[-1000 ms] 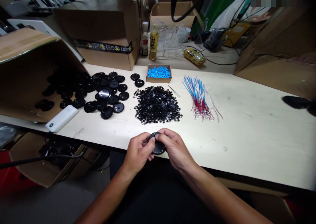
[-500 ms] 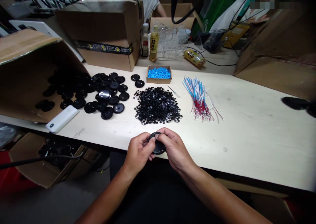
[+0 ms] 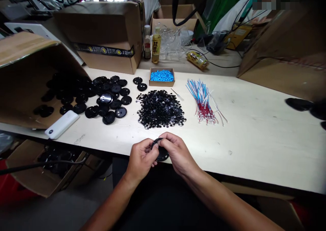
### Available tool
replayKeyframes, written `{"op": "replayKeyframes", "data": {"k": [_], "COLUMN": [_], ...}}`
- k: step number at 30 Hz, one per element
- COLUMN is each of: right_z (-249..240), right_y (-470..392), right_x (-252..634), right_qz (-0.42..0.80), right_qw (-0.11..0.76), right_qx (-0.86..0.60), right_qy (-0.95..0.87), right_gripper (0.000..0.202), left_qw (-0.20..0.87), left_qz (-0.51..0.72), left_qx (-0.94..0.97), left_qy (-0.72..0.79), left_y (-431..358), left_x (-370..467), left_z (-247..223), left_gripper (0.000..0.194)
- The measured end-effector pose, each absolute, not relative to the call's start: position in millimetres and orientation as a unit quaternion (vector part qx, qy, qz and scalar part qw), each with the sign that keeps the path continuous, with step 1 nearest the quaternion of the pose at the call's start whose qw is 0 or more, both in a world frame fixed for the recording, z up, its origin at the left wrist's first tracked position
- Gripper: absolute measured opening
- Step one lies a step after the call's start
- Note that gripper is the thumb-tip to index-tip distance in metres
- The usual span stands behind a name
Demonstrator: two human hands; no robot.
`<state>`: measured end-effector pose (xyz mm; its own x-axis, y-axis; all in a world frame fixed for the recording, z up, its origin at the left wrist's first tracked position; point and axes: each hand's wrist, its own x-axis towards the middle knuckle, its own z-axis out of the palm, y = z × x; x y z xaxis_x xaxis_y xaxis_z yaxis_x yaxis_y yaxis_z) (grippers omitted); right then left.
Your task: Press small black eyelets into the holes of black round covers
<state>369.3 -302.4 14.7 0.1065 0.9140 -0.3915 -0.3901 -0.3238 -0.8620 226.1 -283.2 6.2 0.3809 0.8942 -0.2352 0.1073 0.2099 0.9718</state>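
Between my two hands, over the table's front edge, is a round black plastic disc (image 3: 163, 154). My left hand (image 3: 143, 158) grips its left side, the thumb pressed near the upper rim. My right hand (image 3: 175, 153) pinches the upper right part with thumb and fingers; the thumb tips nearly meet. Whatever small part may lie under the thumbs is hidden. Just beyond my hands spreads a pile of small black and clear round pieces (image 3: 161, 109). Further left lie several black discs (image 3: 115, 103) like the held one, some with small holes.
A tipped cardboard box (image 3: 22, 54) spills discs at left, with a white power bank-like object (image 3: 62, 124) before it. A small box of blue pieces (image 3: 162, 84), a thin tool (image 3: 177, 94) and a wire bundle (image 3: 203, 102) lie behind. Bottles (image 3: 156, 47) stand further back; a person (image 3: 151, 3) sits beyond.
The view has shifted slightly, so the table things appear a little further left. Both hands keep their grip on the black disc, with hardly any change in the fingers.
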Motion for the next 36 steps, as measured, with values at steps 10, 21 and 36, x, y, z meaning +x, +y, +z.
{"op": "replayKeyframes", "data": {"k": [10, 21, 36], "right_z": [30.5, 21.8, 19.7], "right_y": [-301.6, -302.2, -303.8], "right_x": [388.7, 387.0, 399.1], "right_qz": [0.667, 0.611, 0.674], "right_qw": [0.483, 0.483, 0.441], "right_qx": [-0.493, -0.551, -0.520], "right_qy": [-0.279, -0.301, -0.284], "right_gripper": [0.023, 0.019, 0.028], "left_qw": [0.680, 0.671, 0.718], "left_qz": [0.315, 0.303, 0.299], "left_qx": [0.514, 0.520, 0.474], "left_qy": [0.418, 0.433, 0.413], "left_y": [-273.6, -278.4, -276.2], "left_x": [221.5, 225.3, 221.8], "left_z": [13.6, 10.7, -7.0], "left_gripper": [0.032, 0.031, 0.036]}}
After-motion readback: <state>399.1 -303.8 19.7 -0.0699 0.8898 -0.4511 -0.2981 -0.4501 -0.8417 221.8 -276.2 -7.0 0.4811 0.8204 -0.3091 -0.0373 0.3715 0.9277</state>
